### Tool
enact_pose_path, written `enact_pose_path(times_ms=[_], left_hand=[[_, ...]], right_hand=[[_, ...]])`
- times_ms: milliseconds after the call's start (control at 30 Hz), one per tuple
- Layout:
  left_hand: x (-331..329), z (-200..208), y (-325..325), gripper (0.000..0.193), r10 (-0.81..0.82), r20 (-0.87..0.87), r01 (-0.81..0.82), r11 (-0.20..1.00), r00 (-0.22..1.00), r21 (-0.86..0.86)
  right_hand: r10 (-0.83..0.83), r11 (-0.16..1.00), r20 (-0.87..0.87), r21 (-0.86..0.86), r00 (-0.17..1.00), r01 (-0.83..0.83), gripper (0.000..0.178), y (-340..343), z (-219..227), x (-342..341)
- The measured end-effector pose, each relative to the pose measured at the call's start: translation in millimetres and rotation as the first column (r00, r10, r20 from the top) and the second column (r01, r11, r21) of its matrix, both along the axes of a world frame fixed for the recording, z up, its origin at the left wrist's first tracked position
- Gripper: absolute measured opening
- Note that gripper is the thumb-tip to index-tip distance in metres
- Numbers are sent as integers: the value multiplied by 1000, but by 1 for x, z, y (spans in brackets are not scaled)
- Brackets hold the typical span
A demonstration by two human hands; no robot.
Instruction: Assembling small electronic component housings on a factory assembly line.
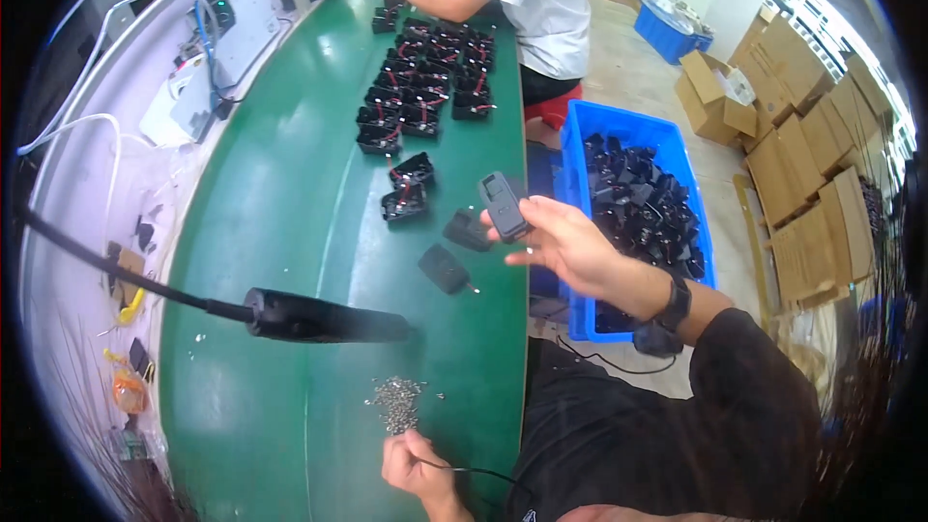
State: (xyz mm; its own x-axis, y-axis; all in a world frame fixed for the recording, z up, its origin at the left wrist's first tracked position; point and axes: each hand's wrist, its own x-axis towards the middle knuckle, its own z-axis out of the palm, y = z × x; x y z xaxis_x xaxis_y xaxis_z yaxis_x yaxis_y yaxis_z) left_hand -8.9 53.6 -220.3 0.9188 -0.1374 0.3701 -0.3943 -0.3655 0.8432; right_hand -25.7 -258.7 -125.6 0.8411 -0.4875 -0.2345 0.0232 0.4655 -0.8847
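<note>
Grips a dark grey casing (501,203) between thumb and fingers of the right hand (570,246), holding it tilted near the edge of the green surface (242,329). Curls the left hand (414,464) at the near end of a heap of small silvery pieces (398,403); cannot tell whether anything is pinched there. Has two more dark parts (445,269) lying just left of the right hand, and a black cylindrical tool (324,317) on a cord farther left, between both hands in height. Beyond the right hand, has rows of black open housings (425,77) with red wires; beside its wrist, a blue crate (577,174).
</note>
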Motion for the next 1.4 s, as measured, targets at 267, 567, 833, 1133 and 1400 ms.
enact_pose_path(times_ms=[267, 567, 833, 1133, 1400], left_hand=[[-2, -6, 1, 33, 11, 56, -9, 999, 998, -42], [-2, -7, 1, 32, 3, 19, -1, 997, 1000, -79], [2, -6, 1, 32, -7, 12, 9, 995, 1000, -100], [-4, -2, 1, 33, 2, 9, -2, 998, 1000, -68], [-4, 0, 3, 36, -19, -19, 19, 1000, 1000, 13]], right_hand=[[8, 881, -331, -445, 944, -164, 36, -66, -76, 57], [-377, 321, -119, -947, 919, 9, 34, -103, -95, 20], [-778, 35, -373, -830, 506, -557, 60, -155, -223, -172], [-740, 169, -439, -855, 510, -489, 35, -154, -212, -185], [-636, 525, -240, -831, 734, 183, 30, -131, -121, -132]])
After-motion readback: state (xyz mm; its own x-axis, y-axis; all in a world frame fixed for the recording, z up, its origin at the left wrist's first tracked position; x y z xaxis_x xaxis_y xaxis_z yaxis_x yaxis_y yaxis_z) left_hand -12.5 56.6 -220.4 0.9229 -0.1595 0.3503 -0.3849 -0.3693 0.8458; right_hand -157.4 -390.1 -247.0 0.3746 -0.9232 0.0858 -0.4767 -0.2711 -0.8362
